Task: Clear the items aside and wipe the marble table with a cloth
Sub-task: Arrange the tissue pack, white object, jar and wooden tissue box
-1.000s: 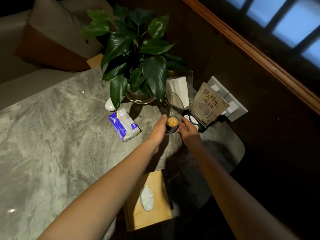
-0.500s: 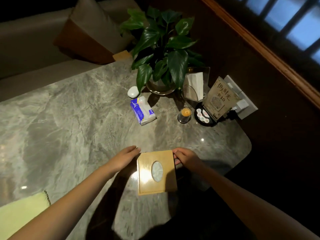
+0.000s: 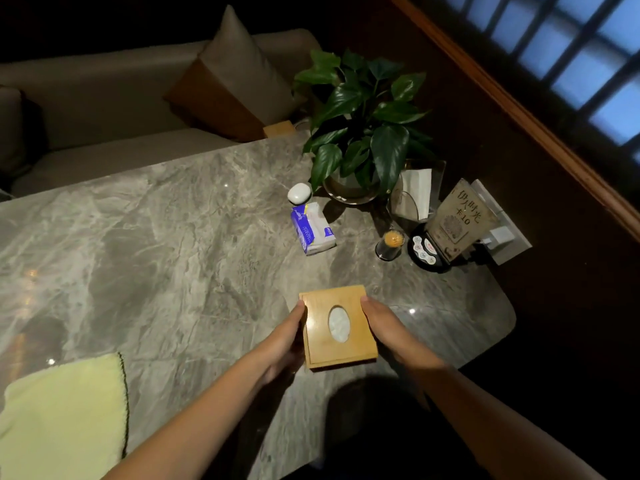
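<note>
The rectangular light-wood tissue box (image 3: 337,327) is by the near edge of the grey veined marble table (image 3: 173,254), long axis pointing away from the person. It lies squarely between the hands: the left hand (image 3: 284,341) grips its left side, the right hand (image 3: 384,327) its right, both equally near.

A broad stretch of the marble table (image 3: 173,244) is left open across the left and centre of the frame, bounded at lower left by the yellow cloth (image 3: 65,417). The upper right is crowded by the potted plant (image 3: 360,133), tissue pack (image 3: 313,228), napkin holder (image 3: 415,192), toothpick jar (image 3: 389,244) and sign stand (image 3: 457,220), set close together. The lower centre is blocked by the wooden tissue box (image 3: 337,327), gripped by the left hand (image 3: 284,344) and right hand (image 3: 388,327).
</note>
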A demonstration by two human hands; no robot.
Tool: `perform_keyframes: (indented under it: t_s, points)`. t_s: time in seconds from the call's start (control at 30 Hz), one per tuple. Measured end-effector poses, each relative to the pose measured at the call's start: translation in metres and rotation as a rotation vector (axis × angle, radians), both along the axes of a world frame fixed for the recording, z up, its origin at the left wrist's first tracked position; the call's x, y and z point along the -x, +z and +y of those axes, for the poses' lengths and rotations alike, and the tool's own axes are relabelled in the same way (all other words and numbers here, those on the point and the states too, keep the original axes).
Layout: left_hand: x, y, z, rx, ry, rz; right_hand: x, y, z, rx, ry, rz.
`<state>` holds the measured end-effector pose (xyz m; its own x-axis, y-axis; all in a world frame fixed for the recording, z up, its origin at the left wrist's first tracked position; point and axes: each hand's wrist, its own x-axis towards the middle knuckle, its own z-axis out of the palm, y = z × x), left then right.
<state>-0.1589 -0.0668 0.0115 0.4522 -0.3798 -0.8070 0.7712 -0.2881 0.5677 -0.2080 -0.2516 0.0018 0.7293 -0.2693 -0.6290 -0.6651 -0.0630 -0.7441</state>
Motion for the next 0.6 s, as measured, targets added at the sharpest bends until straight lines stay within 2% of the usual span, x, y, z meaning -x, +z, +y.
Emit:
perform_keyframes:
  t_s: [0.17,0.4,0.6]
  points:
    - [-0.025,0.006,-0.023,0.023,0.097,-0.017,-0.047,0.013,-0.017,0.132,0.109,0.012]
    - [-0.046,0.018,-0.040,-0.118,-0.010,-0.125,-0.092,0.031,-0.033,0.230,0.188,0.098]
    - [-0.054,0.014,-0.043,-0.159,-0.108,-0.268,-0.102,0.017,-0.042,0.226,0.174,0.105]
